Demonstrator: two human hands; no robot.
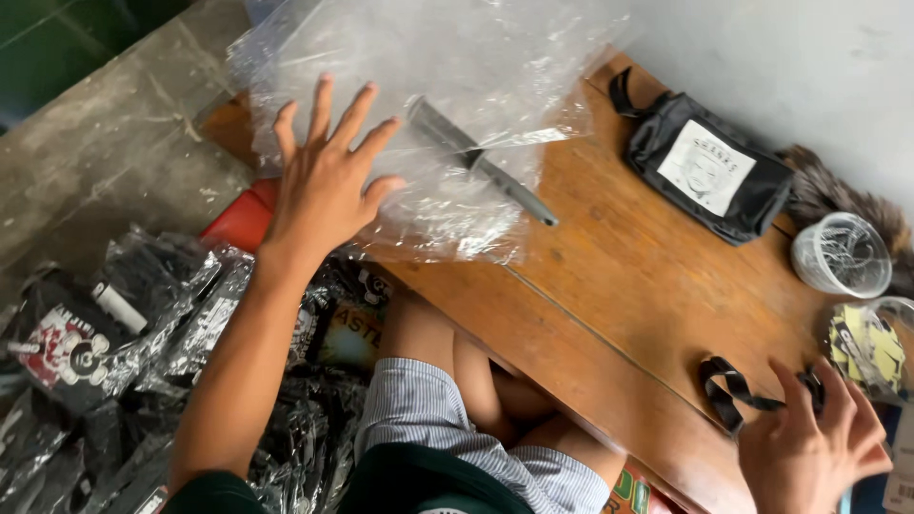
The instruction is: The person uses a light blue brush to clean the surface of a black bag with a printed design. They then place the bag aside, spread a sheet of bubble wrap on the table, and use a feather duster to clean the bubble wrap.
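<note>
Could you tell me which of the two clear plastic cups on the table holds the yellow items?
The nearer cup, beside the right hand, holds yellow and black pieces. The farther cup, by the wall, holds thin metal clips.

Left hand [324,181] stretched far forward on a long, bare, nearly straight arm, palm down, all five fingers [322,105] spread wide and pointing away. Right hand [809,447] low at near right, back toward the camera, fingers loosely curled and parted. Bare knees bent between both arms.
</note>
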